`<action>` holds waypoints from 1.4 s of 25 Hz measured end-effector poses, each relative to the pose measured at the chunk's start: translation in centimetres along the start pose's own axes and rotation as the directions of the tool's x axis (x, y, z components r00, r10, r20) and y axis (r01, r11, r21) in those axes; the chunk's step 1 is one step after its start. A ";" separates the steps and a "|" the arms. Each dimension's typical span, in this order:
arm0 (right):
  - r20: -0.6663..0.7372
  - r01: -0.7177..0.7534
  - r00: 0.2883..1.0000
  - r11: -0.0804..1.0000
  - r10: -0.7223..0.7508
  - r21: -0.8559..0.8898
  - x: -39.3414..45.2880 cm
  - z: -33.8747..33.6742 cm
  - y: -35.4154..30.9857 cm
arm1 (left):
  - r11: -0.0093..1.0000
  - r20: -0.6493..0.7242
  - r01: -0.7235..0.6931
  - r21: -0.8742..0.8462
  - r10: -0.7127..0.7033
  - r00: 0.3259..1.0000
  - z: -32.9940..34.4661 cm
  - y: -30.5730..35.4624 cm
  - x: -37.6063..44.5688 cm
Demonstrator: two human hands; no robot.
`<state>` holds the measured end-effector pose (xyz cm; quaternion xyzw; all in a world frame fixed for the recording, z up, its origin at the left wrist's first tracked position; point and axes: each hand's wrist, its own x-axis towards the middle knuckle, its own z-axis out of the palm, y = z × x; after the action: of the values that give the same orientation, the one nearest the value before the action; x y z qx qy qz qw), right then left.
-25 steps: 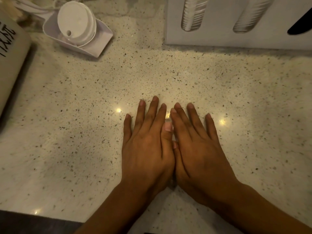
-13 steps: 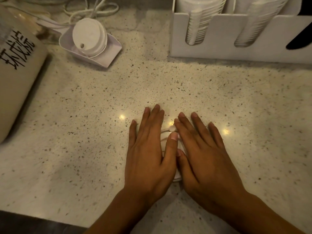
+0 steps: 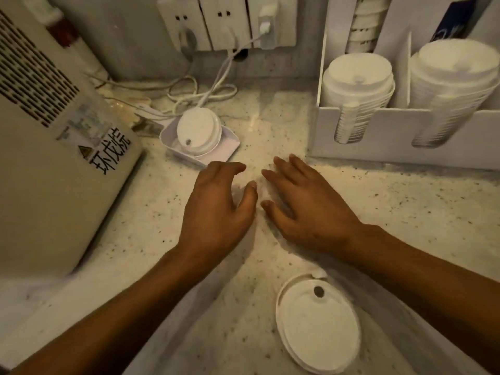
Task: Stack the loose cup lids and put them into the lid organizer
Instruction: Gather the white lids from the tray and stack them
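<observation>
A loose white cup lid (image 3: 319, 324) with a sip hole lies flat on the speckled counter near the front, below my right forearm. More white lids (image 3: 198, 131) sit stacked in a small white tray (image 3: 230, 147) at the back. My left hand (image 3: 216, 209) hovers just in front of that tray, fingers apart and empty. My right hand (image 3: 308, 209) is beside it, fingers spread, holding nothing. The white lid organizer (image 3: 378, 131) stands at the back right, with tall lid stacks (image 3: 357, 85) in its slots.
A beige appliance (image 3: 54, 147) with black lettering fills the left side. White cables (image 3: 205, 90) run from wall sockets (image 3: 224, 23) down to the counter behind the tray. A dark blue package (image 3: 454, 17) leans behind the organizer.
Both hands lifted off the lid they were covering and moved forward toward the tray, fingers spreading. The lid now lies uncovered near the front. The view tilted up, showing the wall.
</observation>
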<state>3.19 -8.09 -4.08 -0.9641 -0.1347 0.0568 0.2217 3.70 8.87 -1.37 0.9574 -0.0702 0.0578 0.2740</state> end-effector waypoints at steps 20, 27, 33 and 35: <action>-0.121 0.000 0.993 1.000 0.004 0.028 1.9 1.0 -0.2 | 0.940 -0.172 0.341 -0.003 -0.336 0.926 -0.7 -6.3 12.4; -0.122 -0.005 0.993 1.000 0.005 -0.002 2.0 1.3 -0.1 | 0.960 -0.217 0.206 -0.190 -0.246 0.945 -1.2 -5.7 11.2; -0.126 0.013 0.992 1.000 -0.012 0.011 2.0 1.2 -0.1 | 0.844 -0.251 0.062 -0.533 -0.228 0.941 -4.2 -1.1 5.6; -0.134 0.020 0.991 1.000 -0.018 0.015 2.0 1.2 -0.1 | 0.759 -0.194 0.088 -0.645 -0.274 0.942 -5.0 -0.3 4.0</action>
<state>4.92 -6.98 -5.21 -0.9625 -0.1283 -0.0091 0.2387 7.31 11.39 3.25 0.7953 0.0476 0.1370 0.5886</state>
